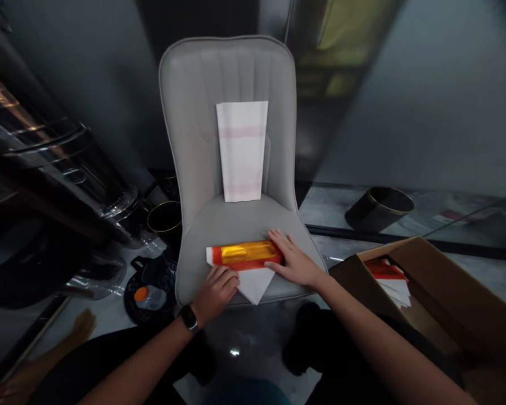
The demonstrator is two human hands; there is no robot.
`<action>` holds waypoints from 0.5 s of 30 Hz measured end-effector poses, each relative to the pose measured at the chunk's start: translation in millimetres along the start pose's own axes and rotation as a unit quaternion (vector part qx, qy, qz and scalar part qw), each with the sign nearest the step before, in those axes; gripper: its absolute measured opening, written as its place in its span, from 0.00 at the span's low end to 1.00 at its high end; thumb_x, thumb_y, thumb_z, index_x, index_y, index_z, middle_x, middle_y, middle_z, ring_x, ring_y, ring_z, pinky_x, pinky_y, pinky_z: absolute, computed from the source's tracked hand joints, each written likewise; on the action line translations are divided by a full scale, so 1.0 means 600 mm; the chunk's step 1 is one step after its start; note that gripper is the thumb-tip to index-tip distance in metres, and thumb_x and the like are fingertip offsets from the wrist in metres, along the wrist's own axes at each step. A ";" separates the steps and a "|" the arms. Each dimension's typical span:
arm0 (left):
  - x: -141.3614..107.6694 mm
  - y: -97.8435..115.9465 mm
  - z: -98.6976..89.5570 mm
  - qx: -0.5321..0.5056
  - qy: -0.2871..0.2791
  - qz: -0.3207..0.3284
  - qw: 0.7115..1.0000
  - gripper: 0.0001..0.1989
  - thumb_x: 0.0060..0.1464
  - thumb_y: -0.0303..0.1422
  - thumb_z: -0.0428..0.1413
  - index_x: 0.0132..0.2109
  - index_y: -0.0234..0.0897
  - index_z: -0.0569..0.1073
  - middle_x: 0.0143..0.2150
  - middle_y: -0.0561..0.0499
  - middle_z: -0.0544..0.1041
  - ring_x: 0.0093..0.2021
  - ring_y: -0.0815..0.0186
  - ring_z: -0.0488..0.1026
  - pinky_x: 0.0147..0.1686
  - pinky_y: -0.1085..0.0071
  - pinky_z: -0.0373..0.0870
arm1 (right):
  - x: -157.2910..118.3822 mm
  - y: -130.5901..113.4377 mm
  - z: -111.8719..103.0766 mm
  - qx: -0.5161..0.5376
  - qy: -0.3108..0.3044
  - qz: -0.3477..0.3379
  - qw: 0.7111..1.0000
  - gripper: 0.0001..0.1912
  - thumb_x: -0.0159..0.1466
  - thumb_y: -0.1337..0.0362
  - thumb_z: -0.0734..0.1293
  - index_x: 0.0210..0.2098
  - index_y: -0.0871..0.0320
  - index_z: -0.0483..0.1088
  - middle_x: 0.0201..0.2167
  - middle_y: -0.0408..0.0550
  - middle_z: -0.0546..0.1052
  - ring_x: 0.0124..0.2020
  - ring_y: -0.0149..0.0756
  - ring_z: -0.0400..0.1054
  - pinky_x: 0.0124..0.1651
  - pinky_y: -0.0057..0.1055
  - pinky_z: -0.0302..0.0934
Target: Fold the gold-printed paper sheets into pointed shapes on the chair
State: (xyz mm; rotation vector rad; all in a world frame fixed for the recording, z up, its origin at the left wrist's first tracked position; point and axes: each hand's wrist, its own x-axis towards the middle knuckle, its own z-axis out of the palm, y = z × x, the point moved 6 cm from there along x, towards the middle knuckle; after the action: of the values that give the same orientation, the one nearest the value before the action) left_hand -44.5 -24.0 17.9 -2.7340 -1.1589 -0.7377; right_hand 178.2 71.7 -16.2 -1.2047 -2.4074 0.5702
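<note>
A sheet of joss paper (247, 254) lies on the seat of a grey chair (196, 284), partly folded. Its upper band is red with a shiny gold patch, and a white pointed flap hangs toward me at the seat's front edge. My left hand (217, 289) has its fingers curled and pressed together at the paper's lower left edge. My right hand (293, 260) rests flat over the right end of the band, thumb and fingers apart. Against the backrest leans a stack of white paper (242, 152) with faint pinkish stripes.
On the right stands an open cardboard box (459, 298) with folded red and white papers (390, 281) inside. A black bin (164, 216) is left of the chair, near a bottle with an orange cap (149, 296) on a dark bag. Another bin shape (379, 208) appears at right.
</note>
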 end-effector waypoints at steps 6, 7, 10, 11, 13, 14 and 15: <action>0.017 -0.005 0.022 -0.001 -0.101 -0.046 0.994 0.08 0.67 0.27 0.51 0.48 0.37 0.75 0.41 0.47 0.75 0.43 0.57 0.71 0.47 0.59 0.71 | -0.026 0.035 0.005 -0.019 -0.039 0.046 0.998 0.50 0.67 0.35 0.61 0.77 0.55 0.40 0.75 0.58 0.51 0.76 0.53 0.42 0.75 0.58 0.36; 0.018 -0.004 0.024 0.000 -0.109 -0.056 0.992 0.12 0.67 0.27 0.51 0.54 0.37 0.74 0.43 0.46 0.75 0.44 0.57 0.72 0.48 0.58 0.71 | -0.028 0.036 0.006 -0.021 -0.038 0.043 0.998 0.51 0.67 0.35 0.61 0.77 0.56 0.39 0.75 0.58 0.50 0.76 0.53 0.42 0.75 0.58 0.36; 0.017 0.009 0.035 0.009 -0.136 -0.071 0.988 0.25 0.67 0.32 0.52 0.69 0.38 0.64 0.51 0.42 0.75 0.52 0.52 0.71 0.53 0.53 0.69 | -0.028 0.036 0.000 -0.029 -0.031 0.037 0.998 0.51 0.67 0.35 0.61 0.77 0.56 0.39 0.75 0.57 0.50 0.76 0.52 0.40 0.76 0.57 0.34; 0.015 0.015 0.037 0.015 -0.140 -0.069 0.988 0.28 0.67 0.37 0.53 0.71 0.39 0.62 0.56 0.39 0.73 0.57 0.49 0.69 0.56 0.49 0.67 | -0.027 0.036 -0.003 -0.033 -0.033 0.037 0.998 0.52 0.66 0.35 0.62 0.77 0.56 0.40 0.75 0.57 0.50 0.76 0.53 0.40 0.76 0.58 0.32; 0.010 0.026 0.039 0.031 -0.143 -0.059 0.987 0.35 0.65 0.49 0.55 0.73 0.41 0.60 0.68 0.36 0.65 0.68 0.40 0.59 0.64 0.41 0.56 | -0.023 0.036 -0.010 -0.039 -0.046 0.042 0.997 0.54 0.64 0.33 0.63 0.76 0.56 0.41 0.75 0.56 0.50 0.76 0.55 0.39 0.75 0.60 0.29; 0.008 0.029 0.039 0.037 -0.148 -0.052 0.987 0.38 0.63 0.54 0.54 0.73 0.41 0.59 0.72 0.37 0.59 0.72 0.37 0.52 0.67 0.38 0.50 | -0.021 0.036 -0.014 -0.040 -0.055 0.045 0.997 0.55 0.62 0.32 0.64 0.76 0.55 0.42 0.75 0.56 0.50 0.76 0.56 0.38 0.75 0.61 0.28; 0.006 0.030 0.039 0.040 -0.156 -0.046 0.986 0.41 0.62 0.58 0.53 0.74 0.42 0.58 0.75 0.37 0.56 0.74 0.35 0.47 0.68 0.36 0.45 | -0.018 0.037 -0.017 -0.041 -0.065 0.049 0.996 0.57 0.61 0.32 0.66 0.76 0.55 0.42 0.75 0.56 0.50 0.76 0.58 0.37 0.75 0.62 0.27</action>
State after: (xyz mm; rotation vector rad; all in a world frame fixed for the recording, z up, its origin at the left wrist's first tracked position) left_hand -20.2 -28.4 1.0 -2.8127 -1.3473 -0.2643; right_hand 204.1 76.7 -20.7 -1.3648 -2.5123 0.6029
